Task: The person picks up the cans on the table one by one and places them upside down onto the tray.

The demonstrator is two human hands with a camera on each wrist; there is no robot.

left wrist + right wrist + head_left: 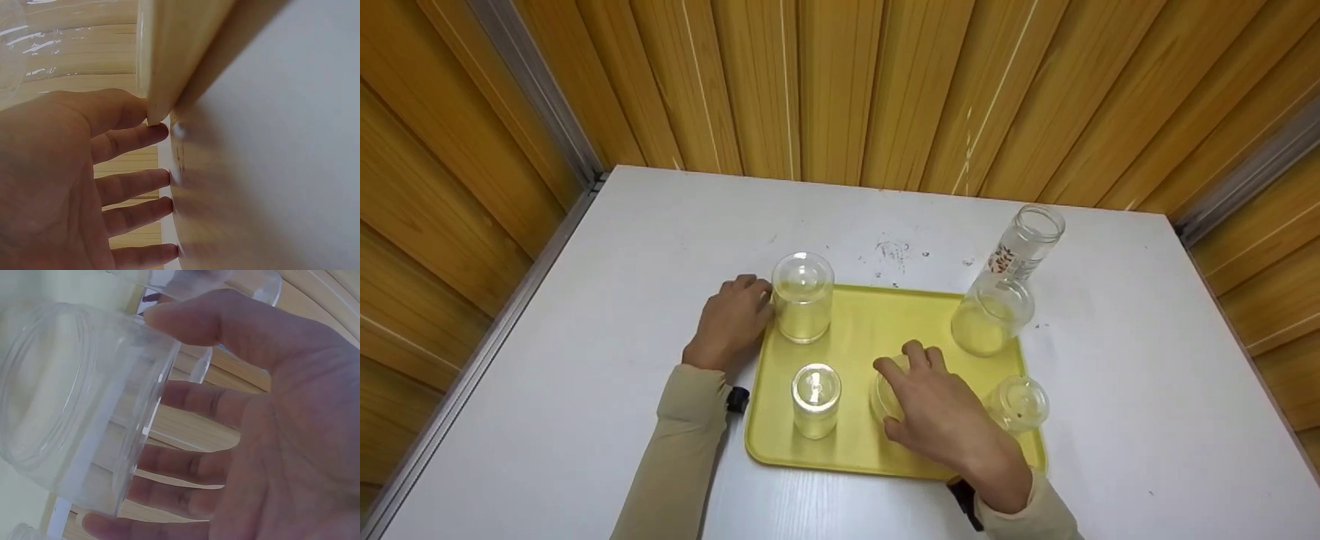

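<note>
My right hand point(949, 416) reaches down over a clear jar point(883, 396) near the front middle of the yellow tray point(859, 450). In the right wrist view, its thumb and fingers grip the jar around the base end, and the threaded mouth faces down to the tray. My left hand point(737, 315) is at the tray's left edge, beside a tall clear jar point(803, 300). In the left wrist view its thumb touches the tray's rim point(160, 95), while the other fingers stretch out fairly straight, their tips at the white table.
On the tray also stand a small clear jar point(816, 405) at front left, a large one point(990, 319) at back right and a small one point(1020, 405) at right. A tall bottle with a floral print point(1024, 244) is on the white table point(1140, 360) behind. Wood-patterned walls surround it.
</note>
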